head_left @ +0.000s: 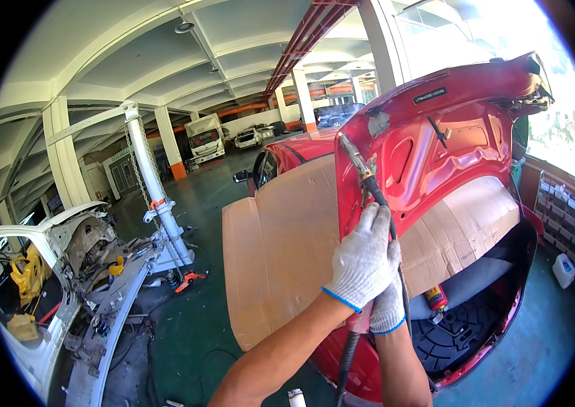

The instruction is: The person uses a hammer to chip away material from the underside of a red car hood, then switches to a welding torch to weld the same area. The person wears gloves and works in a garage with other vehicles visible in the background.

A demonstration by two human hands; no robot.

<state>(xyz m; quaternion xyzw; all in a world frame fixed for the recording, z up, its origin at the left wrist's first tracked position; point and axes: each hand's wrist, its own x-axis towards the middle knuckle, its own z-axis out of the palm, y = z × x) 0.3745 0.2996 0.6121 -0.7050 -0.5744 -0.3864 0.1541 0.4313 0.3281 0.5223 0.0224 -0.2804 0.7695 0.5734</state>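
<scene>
1. Far left, here's a stripped white car body shell (26,234), and inside it something yellow (29,275) catches the light.
2. Next along, a pale straightening tower (139,152) leans up from the bench (119,325), chain hanging down its side, with an orange-handled tool (190,281) lying on the green floor (196,325) by its foot.
3. Deep in the hall behind, a white truck (206,141) faces our way, beside a concrete pillar (169,142) painted orange at the base.
4. Into the middle, and broad brown cardboard (284,244) spreads across the rear of the red car (311,144), its left part jutting past the body.
5. Centre stage, the welding torch (355,154)! Its metal nozzle points up and left, right in front of the raised trunk lid.
6. The left hand (362,258), in a white knit glove with a blue cuff, has its fingers wrapped around the torch; the right hand (388,302), gloved to match, sits close below, its fingers too hidden to tell how they close.
7. Rightward, the red trunk lid (464,159) stands up over the open trunk, where a red canister (436,297) lies tilted.
8. Far right, a white jug (564,270) rests on the floor near a grey rack (562,216).
</scene>
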